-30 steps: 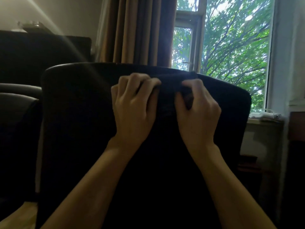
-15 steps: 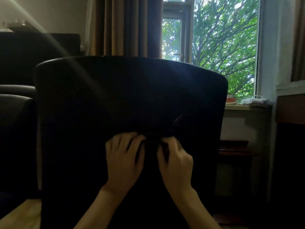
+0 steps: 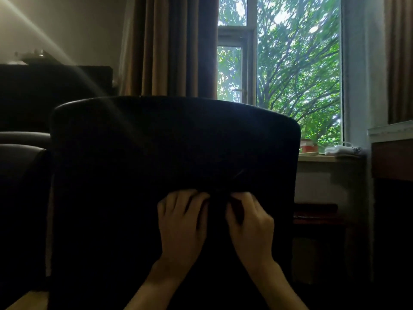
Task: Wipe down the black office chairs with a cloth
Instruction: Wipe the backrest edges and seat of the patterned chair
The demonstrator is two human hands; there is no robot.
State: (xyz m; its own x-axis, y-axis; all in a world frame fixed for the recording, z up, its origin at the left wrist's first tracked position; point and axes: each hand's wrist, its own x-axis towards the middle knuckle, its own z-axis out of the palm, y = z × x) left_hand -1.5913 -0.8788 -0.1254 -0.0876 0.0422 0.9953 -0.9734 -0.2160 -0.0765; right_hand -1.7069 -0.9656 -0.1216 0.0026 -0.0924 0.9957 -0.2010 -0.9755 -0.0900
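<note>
Left hand [image 3: 182, 222] and right hand [image 3: 250, 222] side by side on back of black office chair [image 3: 134, 175], roughly at 6 o'clock of the backrest, well below its top edge. Fingers [image 3: 190, 198] of left curled down, tips bunched into a dark cloth [image 3: 218, 205] pressed against the chair fabric; grip clamped on cloth. Right the same: fingers [image 3: 240, 198] curled, thumb side tucked in, grip clamped on cloth's other edge. Cloth nearly same shade as chair, so outline hard to tell; only a bunched ridge visible btwn the two hands and just above the fingertips. Both forearms reaching up from bottom edge, at 6 o'clock of the view, angled inward twd each other.

Backrest wide, rounded corners, upright, filling centre of view. At 9 o'clock of it, a second dark seat [image 3: 20, 153] w/ padded arm, partly behind. At 10 o'clock, dark cabinet [image 3: 44, 86] w/ blurred items on top. At 12 o'clock, brown curtain [image 3: 169, 45]. At 1–2 o'clock, window [image 3: 297, 63] w/ green tree outside. At 3 o'clock, windowsill [image 3: 330, 158] w/ small red item [image 3: 306, 146] and white bundle [image 3: 344, 150] lying on it. Far right, at 3 o'clock, edge of a counter [image 3: 391, 133], dark wood below. Pale streak of light across upper left wall.
</note>
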